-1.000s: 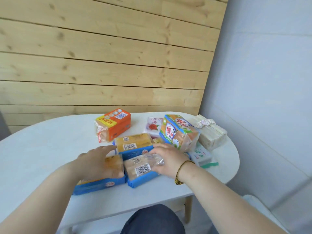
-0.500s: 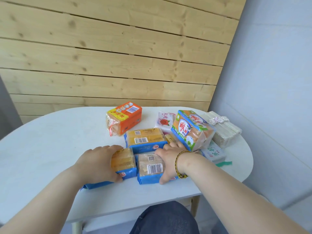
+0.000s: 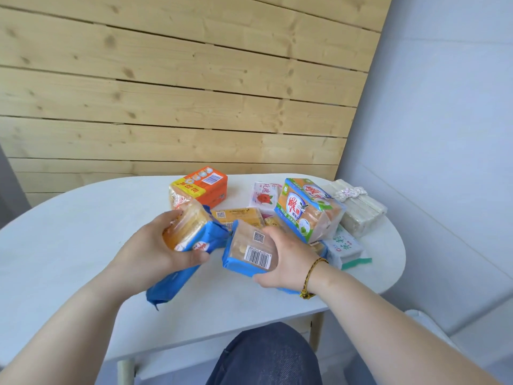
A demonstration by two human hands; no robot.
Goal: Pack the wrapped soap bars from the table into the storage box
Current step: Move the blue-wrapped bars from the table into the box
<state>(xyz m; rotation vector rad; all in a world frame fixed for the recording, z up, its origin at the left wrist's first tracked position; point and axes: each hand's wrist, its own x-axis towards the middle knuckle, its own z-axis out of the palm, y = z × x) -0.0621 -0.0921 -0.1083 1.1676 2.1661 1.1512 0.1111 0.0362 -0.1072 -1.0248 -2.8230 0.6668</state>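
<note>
Your left hand (image 3: 155, 251) grips a blue-wrapped soap pack with a clear window (image 3: 191, 240), fingers over its top and thumb curled under its side. The pack is tilted and sits well to the left of the tall green-and-orange soap pack (image 3: 305, 209). Your right hand (image 3: 288, 257) is curled round a second blue-wrapped pack bearing a barcode (image 3: 249, 251), just in front and to the left of the green-and-orange pack. I cannot tell whether either blue pack's lower edge touches the white oval table (image 3: 69, 245).

The storage box is nowhere in view, so nothing shows as packed. I judge you are early in the job, with two packs in hand and the rest lying on the table. Behind and left of the green-and-orange pack stands an orange-wrapped soap pack (image 3: 202, 187). Just behind it on the left lies a pink-and-white bar with a rose print (image 3: 263, 197). To its right, very close, is a cream bundle of bars tied with a pale ribbon (image 3: 358, 212). In front and to its right lies a white bar with green lettering (image 3: 344, 245). To its left, beyond your hands, lies a flat yellow pack (image 3: 238, 216).

As I read it, you have to carry these two packs to the box, wherever it stands. After that, at least six more are left to fetch, the green-and-orange pack among them.
</note>
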